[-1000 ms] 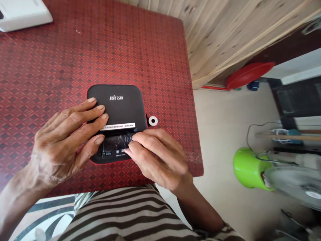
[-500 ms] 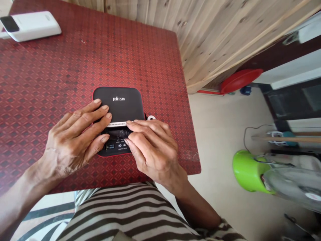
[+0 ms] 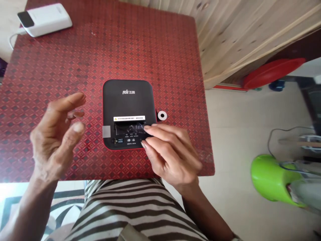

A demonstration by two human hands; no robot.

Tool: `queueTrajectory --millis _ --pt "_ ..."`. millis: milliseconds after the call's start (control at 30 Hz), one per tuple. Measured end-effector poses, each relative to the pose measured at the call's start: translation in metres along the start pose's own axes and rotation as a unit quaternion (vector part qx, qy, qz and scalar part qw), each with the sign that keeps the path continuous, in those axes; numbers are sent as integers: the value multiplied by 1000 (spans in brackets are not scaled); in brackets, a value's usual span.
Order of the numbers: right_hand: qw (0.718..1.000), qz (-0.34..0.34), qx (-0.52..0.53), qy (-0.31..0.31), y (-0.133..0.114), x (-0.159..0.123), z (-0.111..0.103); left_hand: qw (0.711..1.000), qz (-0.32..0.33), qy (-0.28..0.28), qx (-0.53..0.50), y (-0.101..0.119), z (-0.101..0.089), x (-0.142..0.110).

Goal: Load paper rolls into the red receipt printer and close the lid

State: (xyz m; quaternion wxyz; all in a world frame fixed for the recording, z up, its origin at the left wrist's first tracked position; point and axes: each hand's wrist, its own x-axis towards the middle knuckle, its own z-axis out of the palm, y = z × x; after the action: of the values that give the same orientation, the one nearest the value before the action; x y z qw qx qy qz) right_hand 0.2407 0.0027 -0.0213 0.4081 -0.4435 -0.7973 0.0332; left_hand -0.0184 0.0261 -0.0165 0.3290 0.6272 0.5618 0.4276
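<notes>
A black, rounded-square device with red edges, apparently a small printer, lies flat on the red patterned table. White lettering and a warning label mark its top. Below the label, crinkled clear film lies across a dark slot, above a small lit screen and icons. A translucent strip sits at the left edge. My right hand touches the front right of the device, thumb and index fingertip apart, index near the film's end. My left hand hovers to the left, open, fingers bent.
A white power bank with a dark end and a cable lies at the table's far left. A small white roll sits by the device's right side. On the floor at right are a green bucket and a red basin.
My left hand has lifted off the device and moved left. My right hand stays at the front right side. More of the label and slot shows, and the view has shifted.
</notes>
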Motion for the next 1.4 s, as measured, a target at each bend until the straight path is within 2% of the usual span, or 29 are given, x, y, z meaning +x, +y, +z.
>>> queueTrajectory --millis 100,200,300,500,733,833,1000,1167,1267,1400 --pt "998 4 -10 62 2 -4 1 990 -83 -44 -101 -8 5 -4" --pt "997 2 -12 74 4 -5 1 976 -120 -79 -162 -9 15 -4" --pt "998 13 -10 65 6 -8 0 970 -133 -70 -194 0 24 -3" --pt "997 33 -12 72 8 -11 -1 962 -192 -54 -186 15 39 -5" --pt "995 22 -5 96 16 -2 2 935 -182 16 -305 17 58 -4" --pt "995 30 -1 97 16 -1 4 930 -186 24 -317 19 60 -2" --pt "995 19 7 96 18 7 -1 939 -191 6 -286 18 55 -1" --pt "1000 -28 8 8 25 35 -8 935 -193 31 -295 17 52 2" --pt "991 -59 -25 -122 27 59 -2 929 -191 60 -310 15 55 5" --pt "947 -33 -68 -311 20 91 21 942 -170 89 -277 4 60 7"
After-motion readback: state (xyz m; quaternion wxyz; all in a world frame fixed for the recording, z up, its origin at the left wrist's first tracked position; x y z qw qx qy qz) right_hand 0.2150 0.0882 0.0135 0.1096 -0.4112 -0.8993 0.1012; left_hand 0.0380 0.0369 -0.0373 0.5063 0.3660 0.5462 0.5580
